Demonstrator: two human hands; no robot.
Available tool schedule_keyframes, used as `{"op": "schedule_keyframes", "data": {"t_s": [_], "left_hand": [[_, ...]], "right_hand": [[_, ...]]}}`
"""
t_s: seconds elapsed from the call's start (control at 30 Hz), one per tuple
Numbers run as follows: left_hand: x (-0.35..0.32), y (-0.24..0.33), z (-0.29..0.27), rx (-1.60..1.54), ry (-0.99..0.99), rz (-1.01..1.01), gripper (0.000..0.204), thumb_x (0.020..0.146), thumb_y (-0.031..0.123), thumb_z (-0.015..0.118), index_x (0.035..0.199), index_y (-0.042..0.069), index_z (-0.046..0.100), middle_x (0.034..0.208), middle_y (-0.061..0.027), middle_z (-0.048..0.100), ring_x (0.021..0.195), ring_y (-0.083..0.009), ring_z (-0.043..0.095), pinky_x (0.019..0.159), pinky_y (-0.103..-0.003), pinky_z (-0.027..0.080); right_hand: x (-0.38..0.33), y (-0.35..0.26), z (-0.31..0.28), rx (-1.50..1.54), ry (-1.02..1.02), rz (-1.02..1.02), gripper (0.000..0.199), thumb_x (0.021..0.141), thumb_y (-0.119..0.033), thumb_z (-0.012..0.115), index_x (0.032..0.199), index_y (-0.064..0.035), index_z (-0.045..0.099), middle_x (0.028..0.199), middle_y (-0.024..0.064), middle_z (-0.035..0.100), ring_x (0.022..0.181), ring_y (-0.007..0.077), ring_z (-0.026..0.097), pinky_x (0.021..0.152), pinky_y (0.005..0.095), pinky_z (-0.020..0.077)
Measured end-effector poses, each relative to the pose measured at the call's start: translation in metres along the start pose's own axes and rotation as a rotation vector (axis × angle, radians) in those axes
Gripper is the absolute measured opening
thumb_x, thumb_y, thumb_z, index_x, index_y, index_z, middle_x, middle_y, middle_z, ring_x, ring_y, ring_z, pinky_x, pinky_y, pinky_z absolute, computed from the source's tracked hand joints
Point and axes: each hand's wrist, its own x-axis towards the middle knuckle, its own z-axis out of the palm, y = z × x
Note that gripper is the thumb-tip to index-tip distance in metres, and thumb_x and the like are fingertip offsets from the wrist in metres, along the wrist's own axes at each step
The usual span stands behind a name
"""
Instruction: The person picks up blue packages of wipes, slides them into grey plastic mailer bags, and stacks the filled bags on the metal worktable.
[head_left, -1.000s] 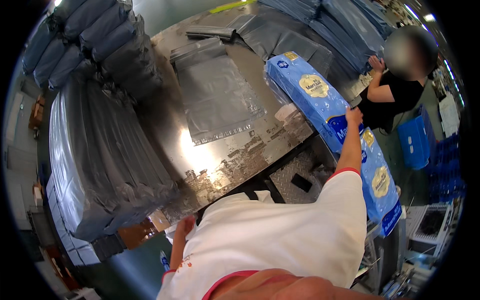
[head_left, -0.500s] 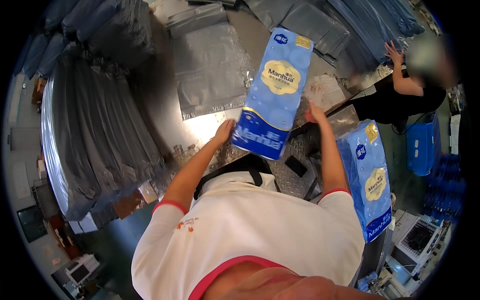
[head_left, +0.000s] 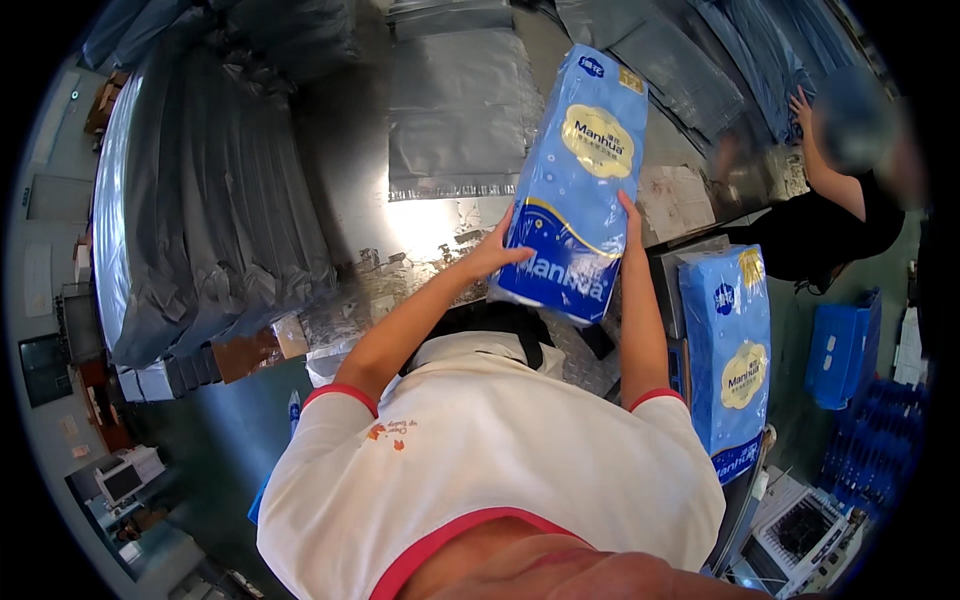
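I hold the blue pack (head_left: 575,185) between both hands, left hand (head_left: 497,255) and right hand (head_left: 628,215) clasping its sides. Its long axis points away from me over the tabletop (head_left: 420,225).

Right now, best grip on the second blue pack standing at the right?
Probably its two long sides near the middle, one hand each. The second blue pack is tall, soft and wide, too broad for one hand's fingers. The pack in hand is held that way by left hand and right hand.
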Motion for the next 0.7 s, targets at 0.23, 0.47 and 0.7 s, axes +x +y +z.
{"op": "schedule_keyframes", "data": {"t_s": [0.23, 0.47, 0.7], "left_hand": [[-0.139, -0.033, -0.046, 0.088, 0.111, -0.064, 0.077, 0.075, 0.023, 0.057, 0.130, 0.009, 0.007, 0.123, -0.0140, 0.033, 0.111, -0.0195, 0.033, 0.090, -0.029, 0.029], [-0.161, -0.122, -0.221, 0.266, 0.519, -0.095, 0.030, 0.084, 0.020, 0.044, 0.108, 0.001, 0.047, 0.093, -0.0045, 0.053, 0.081, -0.0105, 0.050, 0.075, -0.022, 0.039], [0.007, -0.072, -0.281, 0.281, 0.767, 0.121, 0.062, 0.071, -0.006, 0.041, 0.127, 0.012, 0.021, 0.116, -0.0205, 0.040, 0.092, -0.0222, 0.051, 0.076, -0.027, 0.041]], "right_hand": [[-0.010, 0.103, 0.037, -0.250, -0.015, 0.054, 0.051, 0.074, -0.027, 0.054, 0.113, 0.0019, 0.038, 0.105, 0.0153, 0.050, 0.090, 0.0234, 0.052, 0.079, 0.0329, 0.0422], [-0.028, 0.191, 0.065, -0.780, -0.152, 0.296, 0.078, 0.066, -0.024, 0.066, 0.127, -0.0038, 0.022, 0.118, 0.0102, 0.040, 0.103, 0.0168, 0.041, 0.088, 0.0274, 0.0320], [-0.069, 0.218, 0.055, -0.760, -0.378, 0.454, 0.080, 0.068, -0.021, 0.066, 0.128, -0.0028, 0.015, 0.120, 0.0080, 0.038, 0.102, 0.0165, 0.042, 0.089, 0.0297, 0.0328]]}}
